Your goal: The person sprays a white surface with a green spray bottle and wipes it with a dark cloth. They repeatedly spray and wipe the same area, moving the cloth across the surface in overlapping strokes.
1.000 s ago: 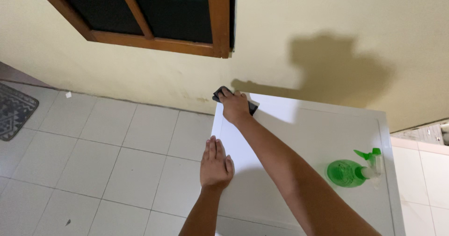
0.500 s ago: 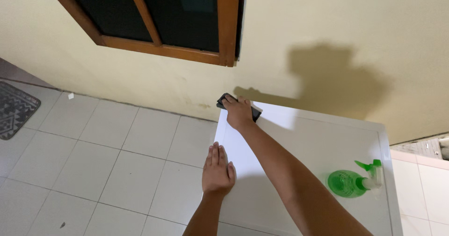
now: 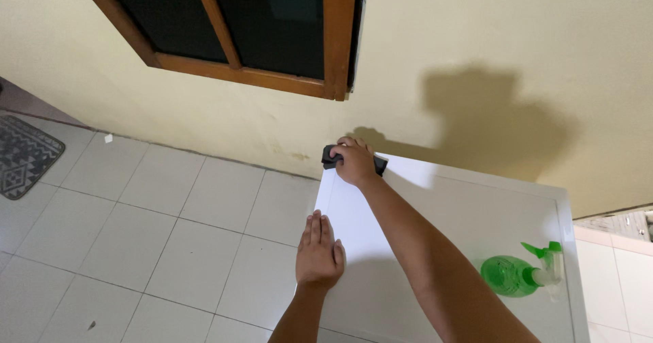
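- Pressing down at the far left corner of the white worktop (image 3: 476, 214), the right hand (image 3: 355, 161) has its fingers curled closed over a dark cloth (image 3: 331, 157).
- Most of the cloth is hidden under that hand; only dark bits show at either side, so its shape and material are hard to tell.
- The left hand (image 3: 319, 256) lies flat on the worktop's left edge, fingers straight, together and holding nothing.
- Both forearms run out of view at the bottom, and the worktop's near edge is cut off there too.
- A green spray bottle (image 3: 520, 273) lies on its side near the right edge, well apart from both hands.
- Beyond the far edge stands a cream wall with a wood-framed window (image 3: 272, 37), its top cut off and the glass too dark to see through.
- A patterned mat (image 3: 24, 156) on the tiled floor (image 3: 149, 241) is cropped at the left.
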